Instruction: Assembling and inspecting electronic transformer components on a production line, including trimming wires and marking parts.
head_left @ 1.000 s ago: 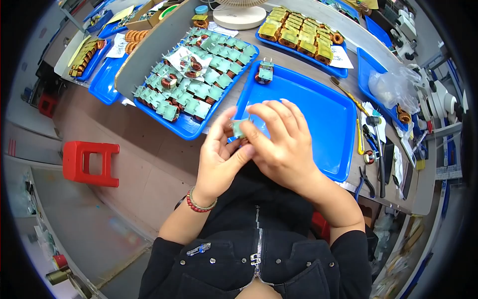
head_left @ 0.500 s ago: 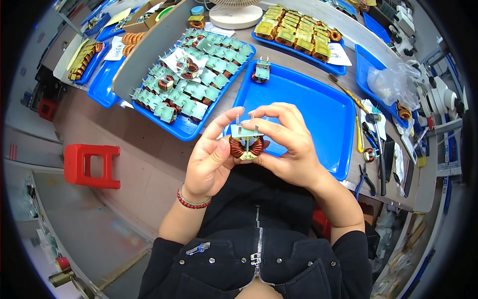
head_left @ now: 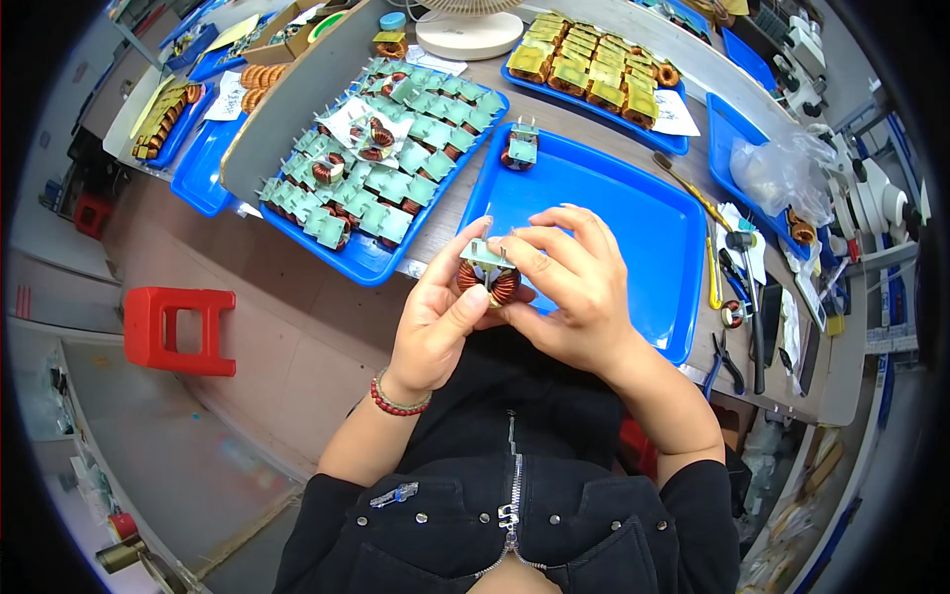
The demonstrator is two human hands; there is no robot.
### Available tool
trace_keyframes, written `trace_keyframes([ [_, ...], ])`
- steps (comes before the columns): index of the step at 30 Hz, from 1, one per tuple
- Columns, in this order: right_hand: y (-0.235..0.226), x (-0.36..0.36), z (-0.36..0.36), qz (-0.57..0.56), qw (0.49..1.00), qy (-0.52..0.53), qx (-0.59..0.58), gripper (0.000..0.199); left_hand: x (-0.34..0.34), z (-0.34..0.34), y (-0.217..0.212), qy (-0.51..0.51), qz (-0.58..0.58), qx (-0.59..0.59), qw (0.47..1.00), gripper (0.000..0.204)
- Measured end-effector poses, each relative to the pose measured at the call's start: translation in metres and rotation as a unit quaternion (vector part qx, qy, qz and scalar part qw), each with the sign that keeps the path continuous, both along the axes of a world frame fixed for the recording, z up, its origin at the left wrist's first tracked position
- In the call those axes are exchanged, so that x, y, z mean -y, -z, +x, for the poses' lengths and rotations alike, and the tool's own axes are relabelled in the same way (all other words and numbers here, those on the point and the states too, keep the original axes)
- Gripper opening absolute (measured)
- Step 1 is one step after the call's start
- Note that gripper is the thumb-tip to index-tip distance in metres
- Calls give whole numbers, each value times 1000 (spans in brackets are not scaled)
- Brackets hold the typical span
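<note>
Between my two hands is a toroidal choke coil, copper-wound, with a pale green plate on top and metal pins standing up from it. My left hand grips it from the left, thumb across the front of the winding. On the other side, the fingers of my right hand are bent around the plate and the coil's right edge. The coil is held in front of my body, over the near edge of a blue tray. Another such choke stands in that tray's far left corner.
Left of it, a blue tray is crowded with green-plated chokes. A far tray holds yellow-topped coils. To the right lie a brush, a hammer, pliers and a plastic bag. A red stool stands on the floor.
The choke has tilted a little, and my left thumb has slid across its front. My right fingers have lifted slightly and shifted on the plate.
</note>
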State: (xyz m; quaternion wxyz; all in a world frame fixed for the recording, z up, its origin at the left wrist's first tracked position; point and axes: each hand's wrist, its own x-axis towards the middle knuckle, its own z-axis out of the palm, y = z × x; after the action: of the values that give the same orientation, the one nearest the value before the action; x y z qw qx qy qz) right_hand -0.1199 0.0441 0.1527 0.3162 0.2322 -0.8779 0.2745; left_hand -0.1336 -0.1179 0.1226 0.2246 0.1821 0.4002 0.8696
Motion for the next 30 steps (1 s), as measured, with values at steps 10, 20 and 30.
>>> trace_keyframes([
  [10,-7,6,1,48,999,14,-13,51,1,-1,5,-16,-5,-17,1000,58],
  [20,40,-10,-23,-266,885,-125,362,38,-2,-12,44,-57,-61,-72,994,61],
  [30,95,-29,-81,-218,956,94,173,45,61,-46,69,-514,-538,-327,583,46],
])
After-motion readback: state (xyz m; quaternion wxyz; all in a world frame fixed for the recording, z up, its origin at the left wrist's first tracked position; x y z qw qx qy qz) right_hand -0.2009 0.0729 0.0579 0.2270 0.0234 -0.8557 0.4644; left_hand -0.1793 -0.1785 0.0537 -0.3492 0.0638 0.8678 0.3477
